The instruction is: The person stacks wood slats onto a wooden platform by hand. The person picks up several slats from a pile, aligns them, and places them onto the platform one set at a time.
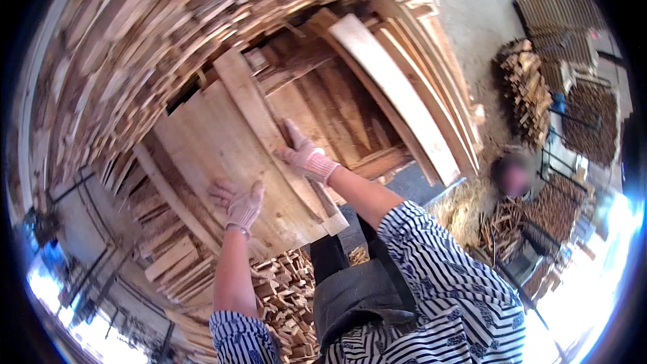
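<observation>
Left hand (239, 205) spread flat on wide board (219, 148), right hand (305, 155) on narrow plank (261, 121), grip unclear; probably stiff, moderately heavy, splintery, best held by long edges.

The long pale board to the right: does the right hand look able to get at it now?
Probably yes: the darker boards between the right hand and the pale board seem lower, and nothing covers its top.
</observation>
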`<state>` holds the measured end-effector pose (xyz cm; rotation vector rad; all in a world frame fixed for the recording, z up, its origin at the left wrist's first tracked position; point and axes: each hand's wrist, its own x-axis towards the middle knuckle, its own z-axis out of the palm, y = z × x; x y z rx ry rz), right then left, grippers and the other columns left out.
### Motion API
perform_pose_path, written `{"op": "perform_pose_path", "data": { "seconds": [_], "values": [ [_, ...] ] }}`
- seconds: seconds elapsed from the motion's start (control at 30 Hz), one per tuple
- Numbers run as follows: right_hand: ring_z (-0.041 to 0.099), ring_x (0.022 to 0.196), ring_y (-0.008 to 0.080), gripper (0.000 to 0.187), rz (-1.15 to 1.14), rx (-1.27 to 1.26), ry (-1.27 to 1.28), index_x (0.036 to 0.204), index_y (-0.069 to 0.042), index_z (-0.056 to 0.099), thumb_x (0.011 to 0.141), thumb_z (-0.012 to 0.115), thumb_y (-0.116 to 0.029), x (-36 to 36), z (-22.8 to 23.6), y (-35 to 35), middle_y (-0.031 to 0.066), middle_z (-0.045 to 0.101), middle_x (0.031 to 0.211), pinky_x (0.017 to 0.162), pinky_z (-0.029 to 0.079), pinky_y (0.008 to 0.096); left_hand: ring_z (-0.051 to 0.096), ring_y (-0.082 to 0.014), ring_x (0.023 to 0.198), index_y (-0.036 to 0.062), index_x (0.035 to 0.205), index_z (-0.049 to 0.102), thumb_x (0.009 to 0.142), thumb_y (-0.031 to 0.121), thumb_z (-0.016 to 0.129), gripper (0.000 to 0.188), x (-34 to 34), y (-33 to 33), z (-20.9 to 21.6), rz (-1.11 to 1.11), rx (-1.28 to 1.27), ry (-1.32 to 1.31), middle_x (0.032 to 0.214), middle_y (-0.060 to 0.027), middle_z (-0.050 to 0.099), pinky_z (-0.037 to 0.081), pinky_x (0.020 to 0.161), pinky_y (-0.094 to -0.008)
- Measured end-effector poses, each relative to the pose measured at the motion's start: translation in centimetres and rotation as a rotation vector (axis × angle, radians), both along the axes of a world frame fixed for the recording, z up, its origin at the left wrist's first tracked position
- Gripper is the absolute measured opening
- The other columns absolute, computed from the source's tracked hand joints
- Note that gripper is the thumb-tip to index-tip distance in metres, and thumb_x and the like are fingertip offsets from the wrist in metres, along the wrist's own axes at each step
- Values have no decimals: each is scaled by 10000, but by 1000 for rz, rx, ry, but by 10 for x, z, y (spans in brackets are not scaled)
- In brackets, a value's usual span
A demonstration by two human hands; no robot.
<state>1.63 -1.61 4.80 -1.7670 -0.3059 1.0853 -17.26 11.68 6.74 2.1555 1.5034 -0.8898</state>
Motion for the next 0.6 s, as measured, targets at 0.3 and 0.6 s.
{"op": "perform_pose_path", "data": {
  "seconds": [0.3,0.6],
  "values": [
    [596,1207,390,713,-9,-113,69,1522,-58,319,910,609,-281,16,31,3,279,593,1307,1025,455,419,-54,-633,1430,-105,1520,-81,813,816,486,1292,8,1,7,-83,64,39,1548,-435,-104,55,1145,-692],
    [453,1329,448,857,138,-512,-692,1523,-81,306,841,728,-381,70,104,-29,287,442,1448,1076,408,511,-75,-625,1433,-97,1523,-84,823,813,475,1277,10,7,0,-79,39,88,1549,-432,-117,47,1135,-707]
  ]
}}
